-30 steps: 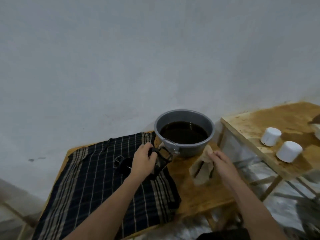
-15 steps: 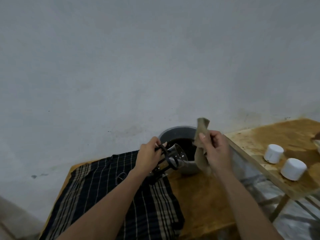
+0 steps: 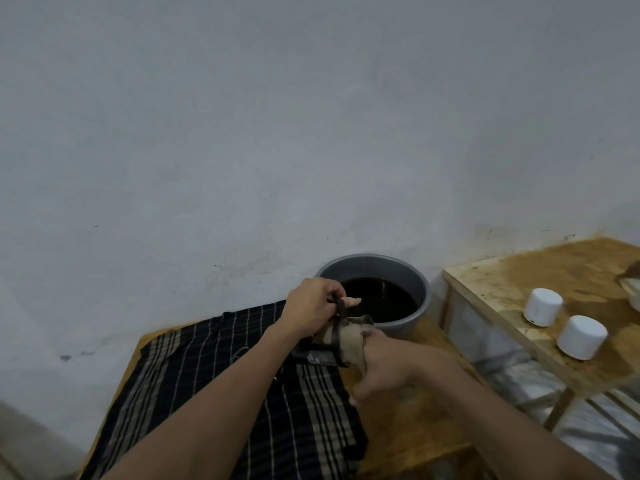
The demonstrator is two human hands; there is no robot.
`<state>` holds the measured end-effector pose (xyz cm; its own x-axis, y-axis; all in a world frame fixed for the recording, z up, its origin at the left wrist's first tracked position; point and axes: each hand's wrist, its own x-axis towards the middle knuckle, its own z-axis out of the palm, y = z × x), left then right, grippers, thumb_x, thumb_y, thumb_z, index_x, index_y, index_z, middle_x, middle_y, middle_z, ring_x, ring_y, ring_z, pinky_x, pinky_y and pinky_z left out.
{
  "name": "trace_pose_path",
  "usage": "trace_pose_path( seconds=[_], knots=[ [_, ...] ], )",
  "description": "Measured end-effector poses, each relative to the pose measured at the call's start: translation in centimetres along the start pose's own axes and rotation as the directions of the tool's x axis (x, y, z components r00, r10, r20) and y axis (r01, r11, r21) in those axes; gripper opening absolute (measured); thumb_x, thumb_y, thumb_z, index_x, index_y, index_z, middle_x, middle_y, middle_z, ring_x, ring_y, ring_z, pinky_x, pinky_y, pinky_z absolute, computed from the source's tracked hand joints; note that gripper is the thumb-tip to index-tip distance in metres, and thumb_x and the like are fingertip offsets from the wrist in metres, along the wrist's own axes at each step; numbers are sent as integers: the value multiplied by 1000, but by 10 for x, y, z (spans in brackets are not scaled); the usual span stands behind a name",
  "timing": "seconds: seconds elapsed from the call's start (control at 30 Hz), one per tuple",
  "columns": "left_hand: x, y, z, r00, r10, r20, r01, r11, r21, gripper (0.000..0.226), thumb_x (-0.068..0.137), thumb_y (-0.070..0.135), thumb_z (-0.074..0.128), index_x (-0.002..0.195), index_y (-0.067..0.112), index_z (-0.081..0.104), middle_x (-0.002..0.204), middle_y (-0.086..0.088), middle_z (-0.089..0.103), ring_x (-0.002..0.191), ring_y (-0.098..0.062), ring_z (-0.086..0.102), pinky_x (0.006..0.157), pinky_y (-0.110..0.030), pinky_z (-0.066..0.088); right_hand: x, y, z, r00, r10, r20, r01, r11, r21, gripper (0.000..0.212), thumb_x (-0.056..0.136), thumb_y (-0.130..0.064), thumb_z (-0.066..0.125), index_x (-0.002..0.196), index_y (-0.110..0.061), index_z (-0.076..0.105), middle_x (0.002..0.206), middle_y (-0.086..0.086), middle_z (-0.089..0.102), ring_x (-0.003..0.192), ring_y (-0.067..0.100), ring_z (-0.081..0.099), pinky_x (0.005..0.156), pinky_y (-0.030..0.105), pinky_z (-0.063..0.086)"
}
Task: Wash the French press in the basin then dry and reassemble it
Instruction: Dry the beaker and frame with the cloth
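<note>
So left hand [image 3: 313, 311] grips French press [image 3: 332, 344] by handle, tipped sideways above worktop's far edge near basin [image 3: 420, 289]; right hand [image 3: 388, 370] stuffs rag [image 3: 349, 341] in, probably drying inside.

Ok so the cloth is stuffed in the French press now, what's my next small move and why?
Probably twist the right hand so the beige cloth wipes round the inside. The left hand already grips the French press by its handle, tilted above the plaid cloth, and the cloth fills its mouth.
</note>
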<state>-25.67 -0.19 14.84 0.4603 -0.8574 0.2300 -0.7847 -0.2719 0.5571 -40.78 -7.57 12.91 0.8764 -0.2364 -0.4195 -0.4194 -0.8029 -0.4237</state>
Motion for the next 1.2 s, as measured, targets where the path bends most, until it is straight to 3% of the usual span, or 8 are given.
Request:
trace_pose_path(
  seconds=[0.13, 0.23, 0.3, 0.5, 0.63, 0.8, 0.97, 1.2],
  knots=[
    [-8, 2, 5, 996, 75, -50, -67, 985, 160, 33, 86, 51, 62, 87, 19, 71, 70, 7, 64, 65, -12, 61, 61, -26, 49, 3, -7, -4, 996, -50, 77, 19, 932, 362, 60, 66, -35, 78, 121, -29, 55, 117, -4, 62, 108, 19, 59, 98, 38, 48],
    [-14, -3, 1, 977, 149, -150, -106, 960, 260, 33, 91, 48, 56, 95, 20, 72, 75, 0, 71, 66, -15, 63, 62, -28, 51, 6, -9, 4, 999, -41, -19, 39, 541, 840, 48, 71, -16, 77, 117, -13, 65, 114, 8, 70, 109, 25, 64, 102, 45, 48],
    [-15, -8, -5, 971, 163, -174, -113, 957, 268, 34, 92, 46, 55, 98, 18, 74, 77, -3, 73, 64, -16, 62, 60, -26, 47, 3, -13, 7, 996, -43, -72, 83, 380, 921, 49, 70, -19, 80, 117, -13, 68, 117, 11, 71, 113, 27, 64, 108, 50, 42],
    [-16, -21, -12, 998, 6, -70, -7, 1000, -15, 31, 86, 42, 66, 86, 13, 78, 64, -5, 70, 46, -8, 52, 48, -23, 46, -31, -19, -20, 987, -146, -66, 156, 968, 194, 58, 82, -23, 71, 134, -22, 44, 114, -10, 53, 114, 15, 54, 100, 32, 47],
    [-15, -27, -6, 999, -42, -32, 35, 979, -199, 28, 82, 40, 71, 80, 13, 79, 68, -9, 73, 52, -20, 59, 52, -28, 49, -45, -16, -35, 984, -155, -90, 160, 985, 58, 26, 92, -17, 56, 118, -20, 54, 99, -9, 51, 92, 10, 53, 81, 23, 44],
    [-14, -21, -4, 997, -67, -26, 54, 939, -339, 17, 85, 24, 72, 75, 11, 77, 60, 8, 65, 54, 7, 60, 54, -6, 45, -34, -6, -33, 923, -170, -344, 248, 949, 196, 21, 94, -25, 60, 79, -40, 54, 80, -15, 58, 76, 1, 56, 69, 18, 42],
    [-10, -24, -1, 997, -73, -10, 65, 927, -370, 17, 82, 32, 73, 70, 21, 76, 67, 1, 71, 63, -5, 66, 58, -15, 51, -25, -11, -8, 670, 18, -743, 319, 896, 309, 22, 83, -26, 74, 76, -40, 58, 75, -18, 64, 73, -9, 59, 59, 3, 42],
    [-7, -31, -4, 995, -87, 55, 102, 894, -436, 15, 83, 25, 74, 82, 11, 79, 75, 2, 75, 71, -1, 69, 67, -15, 52, -44, -13, -22, 815, -433, -386, 474, 881, 10, 28, 95, -13, 52, 110, -33, 65, 107, -25, 54, 103, -10, 51, 87, 7, 40]
  ],
)
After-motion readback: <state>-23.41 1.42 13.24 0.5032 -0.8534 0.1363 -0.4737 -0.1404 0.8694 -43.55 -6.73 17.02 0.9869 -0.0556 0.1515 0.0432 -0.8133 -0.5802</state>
